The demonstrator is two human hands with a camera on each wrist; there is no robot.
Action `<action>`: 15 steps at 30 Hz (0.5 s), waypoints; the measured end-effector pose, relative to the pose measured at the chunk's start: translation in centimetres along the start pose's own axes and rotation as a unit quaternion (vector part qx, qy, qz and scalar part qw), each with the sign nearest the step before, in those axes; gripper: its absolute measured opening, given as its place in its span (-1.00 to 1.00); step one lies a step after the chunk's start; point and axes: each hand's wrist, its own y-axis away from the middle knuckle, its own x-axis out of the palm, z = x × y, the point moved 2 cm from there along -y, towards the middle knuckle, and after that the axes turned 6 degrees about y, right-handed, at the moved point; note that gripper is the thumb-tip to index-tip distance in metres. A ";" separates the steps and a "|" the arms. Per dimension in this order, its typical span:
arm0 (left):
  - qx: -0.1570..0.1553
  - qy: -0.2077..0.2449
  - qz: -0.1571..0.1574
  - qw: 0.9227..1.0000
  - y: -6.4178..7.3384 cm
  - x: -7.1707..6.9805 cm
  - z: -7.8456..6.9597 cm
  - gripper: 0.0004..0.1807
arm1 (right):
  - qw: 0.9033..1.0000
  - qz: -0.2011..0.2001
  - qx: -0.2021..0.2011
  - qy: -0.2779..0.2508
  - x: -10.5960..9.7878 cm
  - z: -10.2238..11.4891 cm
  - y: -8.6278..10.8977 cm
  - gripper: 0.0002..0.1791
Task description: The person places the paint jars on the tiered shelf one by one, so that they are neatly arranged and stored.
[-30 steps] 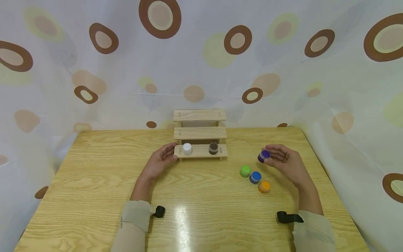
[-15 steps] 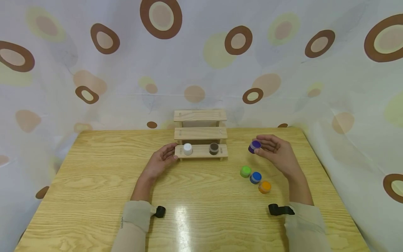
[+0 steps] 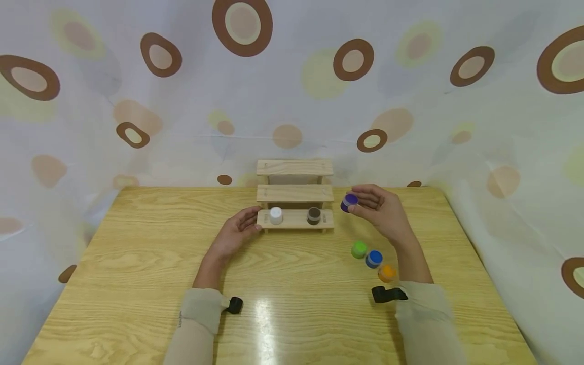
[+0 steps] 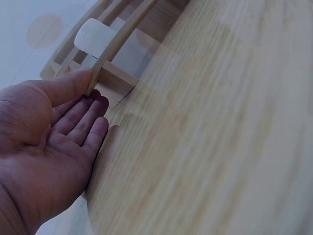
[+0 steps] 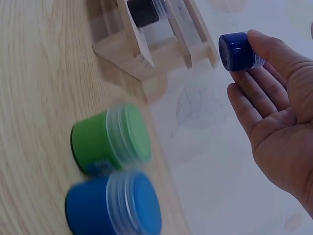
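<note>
A three-step wooden display rack (image 3: 294,192) stands at the back of the table. My left hand (image 3: 231,236) holds the left end of its lowest step, thumb on the board's edge (image 4: 94,78). On that step sit a white jar (image 3: 276,216) at left and a dark brown jar (image 3: 314,216) at right. My right hand (image 3: 385,215) pinches a small purple paint jar (image 3: 349,203) between thumb and fingers, off the table and just right of the rack. In the right wrist view this jar (image 5: 237,52) looks dark blue and lies tilted.
A green jar (image 3: 359,249), a blue jar (image 3: 374,259) and an orange jar (image 3: 387,274) stand in a slanting row on the table, left of the right forearm. A patterned cloth (image 3: 292,91) hangs behind the wooden table (image 3: 292,304).
My right hand has carried the purple jar left and farther back, close to the rack. The left hand stays at the rack's end. The head view has shifted slightly.
</note>
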 end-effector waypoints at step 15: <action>-0.001 0.005 0.003 1.000 -0.1 -0.1 0.2 -0.35 | 0.999 0.026 -0.009 -0.045 4.8 2.6 -3.7 -0.44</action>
